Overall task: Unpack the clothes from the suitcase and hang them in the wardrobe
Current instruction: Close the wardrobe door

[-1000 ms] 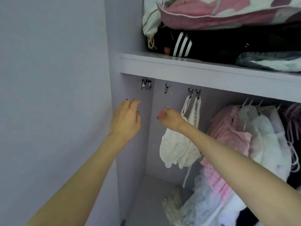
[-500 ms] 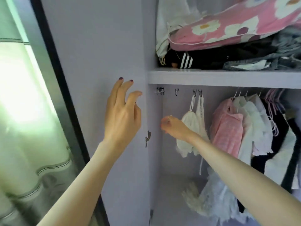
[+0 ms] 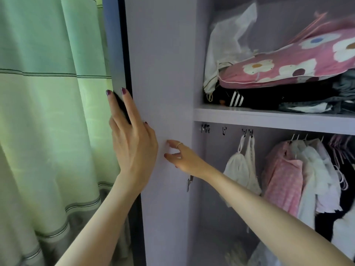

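Moved: our left hand (image 3: 132, 150) now lies flat on the wardrobe door (image 3: 163, 73), fingers straight, gripping nothing.
Right hand (image 3: 182, 158): at 3 o'clock, fingers loose, empty.

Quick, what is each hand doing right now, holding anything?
Left hand: open, fingers straight, resting on the edge of the wardrobe door, holding nothing.
Right hand: open, fingers loosely spread against the door panel, holding nothing.
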A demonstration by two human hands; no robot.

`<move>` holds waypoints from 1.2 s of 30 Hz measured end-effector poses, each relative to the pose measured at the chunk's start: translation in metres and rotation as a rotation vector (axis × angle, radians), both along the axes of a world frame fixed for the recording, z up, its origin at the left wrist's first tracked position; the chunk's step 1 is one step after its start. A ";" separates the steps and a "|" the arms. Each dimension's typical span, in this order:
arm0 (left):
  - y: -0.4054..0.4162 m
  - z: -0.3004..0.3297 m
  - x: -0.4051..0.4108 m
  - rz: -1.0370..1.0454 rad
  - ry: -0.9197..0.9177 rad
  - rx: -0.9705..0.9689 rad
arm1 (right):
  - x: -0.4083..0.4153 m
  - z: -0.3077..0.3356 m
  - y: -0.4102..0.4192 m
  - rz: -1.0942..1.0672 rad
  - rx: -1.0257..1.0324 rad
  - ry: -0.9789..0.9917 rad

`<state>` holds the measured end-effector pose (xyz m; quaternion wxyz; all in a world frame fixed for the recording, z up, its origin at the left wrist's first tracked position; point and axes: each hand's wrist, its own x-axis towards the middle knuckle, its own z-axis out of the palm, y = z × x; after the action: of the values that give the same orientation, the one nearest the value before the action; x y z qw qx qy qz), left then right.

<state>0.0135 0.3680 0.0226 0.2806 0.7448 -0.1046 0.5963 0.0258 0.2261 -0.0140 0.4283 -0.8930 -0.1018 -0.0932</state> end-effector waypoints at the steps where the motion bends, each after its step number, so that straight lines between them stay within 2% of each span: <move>1: 0.000 0.001 -0.001 -0.008 0.015 -0.001 | -0.002 -0.001 -0.002 0.010 -0.008 0.005; 5: -0.011 0.003 -0.017 -0.024 0.047 -0.005 | -0.012 -0.003 -0.011 0.046 -0.011 0.026; 8: -0.028 0.003 -0.033 -0.106 0.001 -0.011 | -0.022 0.001 -0.022 0.100 0.064 0.049; 14: -0.102 -0.003 -0.079 -0.551 -0.098 0.048 | -0.071 0.005 -0.090 0.079 0.336 0.133; 17: -0.142 -0.004 -0.092 -0.827 0.084 0.076 | -0.097 0.004 -0.132 -0.020 0.489 0.164; 19: -0.172 -0.005 -0.091 -0.882 0.229 0.133 | -0.112 0.003 -0.161 -0.103 0.584 0.159; 23: -0.237 -0.009 -0.070 -0.861 0.327 0.344 | -0.133 -0.001 -0.216 -0.255 0.694 0.073; 28: -0.293 -0.014 -0.033 -0.687 0.497 0.581 | -0.139 -0.008 -0.260 -0.444 0.310 -0.108; 32: -0.317 -0.019 -0.011 -0.565 0.403 0.616 | -0.124 -0.009 -0.286 -0.423 0.154 -0.023; 36: -0.351 -0.023 0.015 -0.535 0.394 0.639 | -0.091 -0.012 -0.309 -0.472 0.197 0.006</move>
<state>0.0284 0.0174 -0.0004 0.1952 0.8400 -0.4165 0.2878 -0.0648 -0.0829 -0.0256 0.4798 -0.8464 0.1201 -0.1974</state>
